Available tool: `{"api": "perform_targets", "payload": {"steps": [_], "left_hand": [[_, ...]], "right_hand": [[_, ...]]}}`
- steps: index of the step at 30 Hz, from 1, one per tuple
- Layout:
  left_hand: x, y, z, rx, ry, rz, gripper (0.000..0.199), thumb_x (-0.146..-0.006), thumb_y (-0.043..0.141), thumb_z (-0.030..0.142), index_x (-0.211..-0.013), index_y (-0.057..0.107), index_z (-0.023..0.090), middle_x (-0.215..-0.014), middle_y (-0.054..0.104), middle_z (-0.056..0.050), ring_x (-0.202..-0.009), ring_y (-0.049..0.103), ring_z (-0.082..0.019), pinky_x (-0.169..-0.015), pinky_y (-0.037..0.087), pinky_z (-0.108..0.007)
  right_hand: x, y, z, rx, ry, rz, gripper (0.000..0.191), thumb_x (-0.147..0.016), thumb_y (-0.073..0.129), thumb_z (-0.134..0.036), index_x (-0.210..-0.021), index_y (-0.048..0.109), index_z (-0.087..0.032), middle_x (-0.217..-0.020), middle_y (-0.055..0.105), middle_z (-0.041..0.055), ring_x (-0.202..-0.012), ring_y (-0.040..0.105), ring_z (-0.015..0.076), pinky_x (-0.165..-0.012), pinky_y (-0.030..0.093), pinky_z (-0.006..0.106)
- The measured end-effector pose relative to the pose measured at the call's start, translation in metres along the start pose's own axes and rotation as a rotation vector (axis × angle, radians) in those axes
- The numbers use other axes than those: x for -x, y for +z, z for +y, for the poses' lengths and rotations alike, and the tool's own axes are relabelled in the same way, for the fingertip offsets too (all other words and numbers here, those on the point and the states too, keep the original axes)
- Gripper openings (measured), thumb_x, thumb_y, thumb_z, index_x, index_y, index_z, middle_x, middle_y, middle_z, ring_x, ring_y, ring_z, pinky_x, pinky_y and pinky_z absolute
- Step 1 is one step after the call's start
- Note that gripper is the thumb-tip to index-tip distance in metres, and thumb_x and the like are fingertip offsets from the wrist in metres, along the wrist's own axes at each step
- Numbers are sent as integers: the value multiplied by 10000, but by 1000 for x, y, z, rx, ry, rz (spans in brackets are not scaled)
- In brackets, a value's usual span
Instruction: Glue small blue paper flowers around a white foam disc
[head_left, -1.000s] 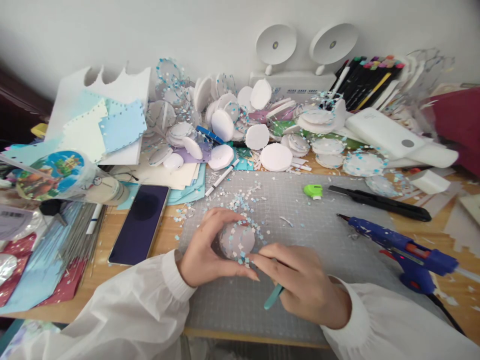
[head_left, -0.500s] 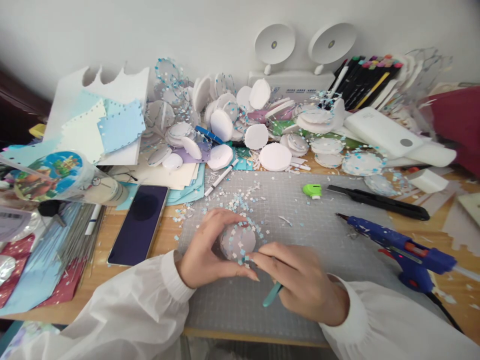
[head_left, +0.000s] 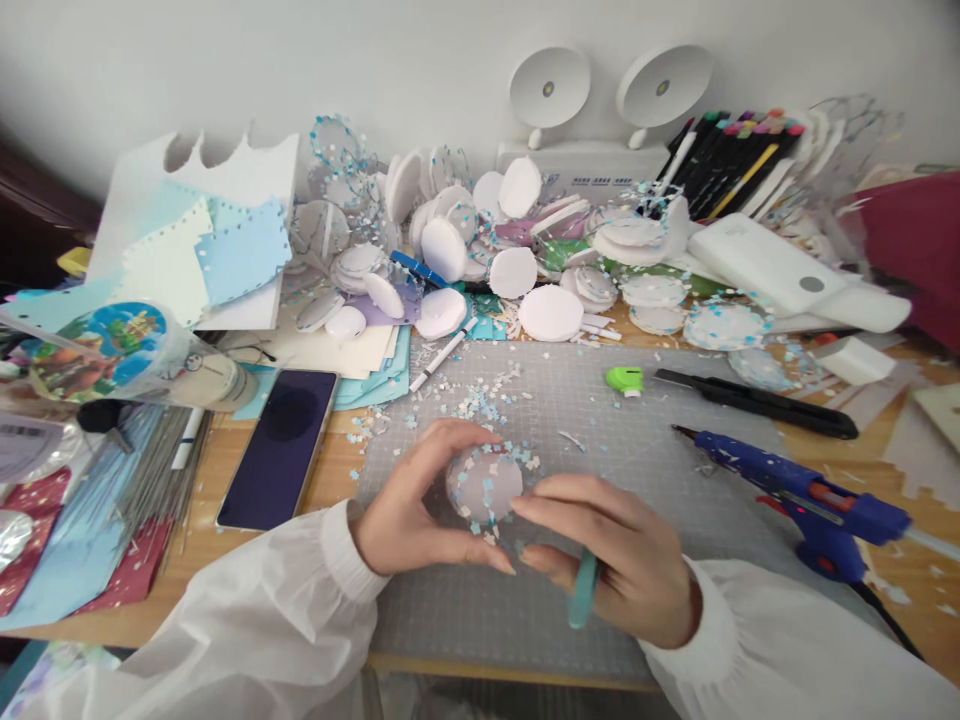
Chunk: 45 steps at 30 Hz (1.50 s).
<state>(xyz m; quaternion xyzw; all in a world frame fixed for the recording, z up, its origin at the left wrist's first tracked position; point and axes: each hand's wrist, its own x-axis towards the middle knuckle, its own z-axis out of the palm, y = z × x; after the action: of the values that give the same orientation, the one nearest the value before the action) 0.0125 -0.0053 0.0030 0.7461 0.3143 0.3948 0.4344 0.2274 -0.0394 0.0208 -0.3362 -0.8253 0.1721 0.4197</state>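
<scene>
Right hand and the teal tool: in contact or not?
Touching. The head view shows the right hand holding the teal tool, its shaft against the fingers and its end sticking out.

On my left I see a rectangular, dark-screened phone [head_left: 277, 450] near a clear plastic cup [head_left: 206, 375], and ahead a white, round-headed twin lamp [head_left: 585, 160].

left hand [head_left: 409, 510]: C-curved | right hand [head_left: 634, 560]: half-curled, thumb apart

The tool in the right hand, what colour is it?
The tool shows teal in the head view.
</scene>
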Motion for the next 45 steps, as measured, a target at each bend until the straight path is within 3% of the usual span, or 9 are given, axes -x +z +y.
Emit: {"api": "perform_targets", "payload": {"steps": [6, 13, 19, 23, 26, 30, 34, 41, 45], "left_hand": [[-1, -2, 2, 128, -32, -71, 656, -652, 831, 373, -1222, 537, 234, -1153, 621, -103, -1095, 571, -264, -963, 442, -404], [-3, 2, 1, -80, -43, -27, 489, -720, 788, 288, -1151, 571, 204, -1087, 649, -99, -1013, 607, -237, -882, 484, -365], [-4, 3, 1, -165, -25, -1, 347, -798, 639, 116, -1131, 563, 183, -1107, 641, -98, -1047, 594, -210, -925, 464, -351], [-4, 4, 0, -174, -43, 22, 336, -798, 617, 90, -1118, 558, 175, -1103, 635, -98, -1038, 590, -200, -895, 470, -323], [-4, 5, 2, -158, -40, 18, 336, -804, 604, 83, -1123, 556, 177, -1115, 625, -100, -1045, 578, -203, -879, 468, -320], [-3, 3, 3, -172, -57, 113, 273, -817, 608, 113, -1084, 577, 163, -1058, 586, -97, -945, 553, -190, -821, 458, -319], [-3, -1, 4, -175, -81, 250, 99, -849, 599, 159, -944, 626, 158, -761, 492, -10, -700, 466, -136, -685, 404, -283], [-1, 4, 8, -56, -73, 123, 98, -823, 659, 165, -918, 684, 162, -635, 482, 29, -578, 426, -97, -562, 355, -238], [1, 7, 8, -11, -85, 137, 97, -787, 703, 159, -883, 701, 161, -590, 452, 46, -549, 422, -87, -541, 355, -225]], "right_hand": [[6, 4, -2, -116, 303, 283, 232, -819, 627, -138, -1033, 579, -212, -619, 527, -47, -518, 513, 91, -609, 496, 260], [1, 11, 0, -411, 534, 244, 44, -891, 541, -185, -917, 557, -218, -551, 438, -64, -424, 400, 72, -406, 360, 200], [-4, 3, 1, -281, 597, 380, 61, -886, 561, -214, -941, 589, -218, -586, 483, -49, -431, 389, 69, -422, 346, 211], [-3, 5, 6, -253, 698, 234, 119, -874, 578, -295, -959, 596, -213, -591, 509, -44, -434, 393, 74, -422, 337, 213], [-1, 7, 9, -240, 753, 107, 139, -864, 584, -341, -852, 609, -205, -552, 472, -47, -470, 395, 85, -451, 350, 215], [0, 8, 8, -241, 754, 107, 167, -858, 596, -329, -755, 602, -198, -585, 502, -31, -504, 404, 86, -469, 350, 215], [1, 9, 7, -257, 682, 242, 136, -863, 608, -266, -746, 577, -206, -641, 535, -24, -561, 448, 91, -504, 354, 219], [4, 16, 6, -272, 498, 357, 129, -862, 596, -118, -789, 582, -223, -825, 600, -1, -789, 562, 120, -691, 432, 251], [5, 17, 2, -233, 470, 363, 137, -843, 611, -93, -809, 603, -226, -871, 594, 2, -798, 566, 117, -666, 433, 245]]}}
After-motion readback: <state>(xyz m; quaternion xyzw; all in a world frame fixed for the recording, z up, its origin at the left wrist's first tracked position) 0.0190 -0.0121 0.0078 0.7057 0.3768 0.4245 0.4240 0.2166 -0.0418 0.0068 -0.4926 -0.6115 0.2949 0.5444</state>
